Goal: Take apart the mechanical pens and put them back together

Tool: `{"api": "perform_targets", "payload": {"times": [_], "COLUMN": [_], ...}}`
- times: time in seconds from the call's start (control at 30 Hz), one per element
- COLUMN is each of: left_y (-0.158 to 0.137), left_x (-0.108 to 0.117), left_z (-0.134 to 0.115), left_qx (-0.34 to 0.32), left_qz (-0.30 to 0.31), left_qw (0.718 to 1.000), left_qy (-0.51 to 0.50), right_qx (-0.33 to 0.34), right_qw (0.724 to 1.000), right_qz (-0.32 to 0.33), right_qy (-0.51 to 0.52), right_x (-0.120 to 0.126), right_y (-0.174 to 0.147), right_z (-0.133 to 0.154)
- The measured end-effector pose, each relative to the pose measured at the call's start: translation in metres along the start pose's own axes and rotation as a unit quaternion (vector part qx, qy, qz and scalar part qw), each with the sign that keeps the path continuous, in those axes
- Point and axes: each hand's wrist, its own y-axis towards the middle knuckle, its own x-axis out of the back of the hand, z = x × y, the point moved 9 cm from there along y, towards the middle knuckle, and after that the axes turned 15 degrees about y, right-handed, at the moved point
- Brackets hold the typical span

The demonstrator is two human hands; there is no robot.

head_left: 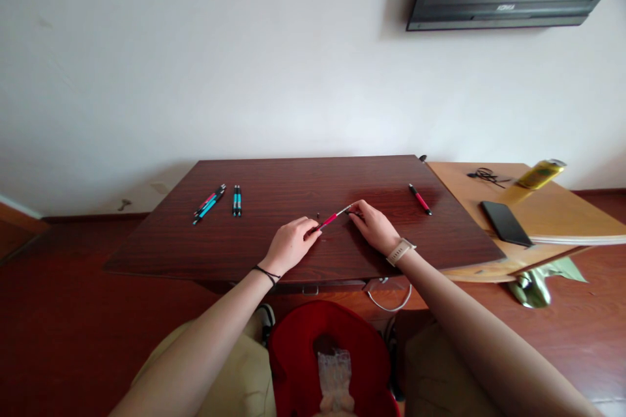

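Over the middle of the dark wooden table, my left hand (293,242) is closed around the lower end of a red pen barrel (328,219). A thin, pale refill (345,209) sticks out of the barrel's far end and reaches the fingertips of my right hand (374,227). Those fingers are pinched together on a small dark pen part (350,212), partly hidden by them. Just beyond my left fingertips lies a tiny dark piece (318,215). To the right rests a red and black pen (420,199).
On the left of the table (313,176) lie two blue pens (237,201) side by side and a small group of red and blue pens (209,204). A phone (505,223), a black cable (486,176) and a yellow can (541,174) occupy the lighter side table. Below sits a red bin (293,352).
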Motion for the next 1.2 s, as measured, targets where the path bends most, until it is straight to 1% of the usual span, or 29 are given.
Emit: {"api": "perform_targets", "payload": {"times": [0.07,0.13,0.23,0.37,0.53,0.73,0.8,0.97,1.2], "left_y": [0.0,0.0,-0.001,-0.001,-0.001,0.0,0.0,-0.001,-0.001], "left_x": [0.0,0.0,-0.001,-0.002,-0.002,-0.001,-0.001,-0.001,-0.002], "left_z": [0.0,0.001,0.0,0.001,0.001,0.001,0.0,0.0,0.0], "left_qx": [0.003,0.004,0.0,-0.001,-0.002,0.002,0.002,-0.001,0.0], "left_qz": [0.001,0.002,0.003,0.004,0.0,0.003,0.004,0.006,0.005], "left_qw": [1.0,1.0,1.0,1.0,1.0,1.0,1.0,1.0,1.0], "left_qy": [0.0,-0.001,-0.001,-0.001,-0.003,-0.007,-0.006,-0.01,-0.006], "right_qx": [-0.027,-0.035,-0.046,-0.061,-0.063,-0.065,-0.066,-0.064,-0.06], "right_qw": [0.997,0.987,0.972,0.957,0.955,0.96,0.958,0.948,0.95], "right_qz": [-0.052,-0.09,-0.114,-0.135,-0.13,-0.085,-0.086,-0.118,-0.119], "right_qy": [0.057,0.126,0.202,0.25,0.26,0.26,0.266,0.287,0.284], "right_x": [0.013,0.023,0.032,0.035,0.033,0.023,0.023,0.03,0.031], "right_y": [0.001,0.002,0.003,0.003,0.002,0.003,0.003,0.001,0.001], "right_z": [0.0,0.003,0.004,0.0,0.002,0.007,0.007,0.005,0.008]}}
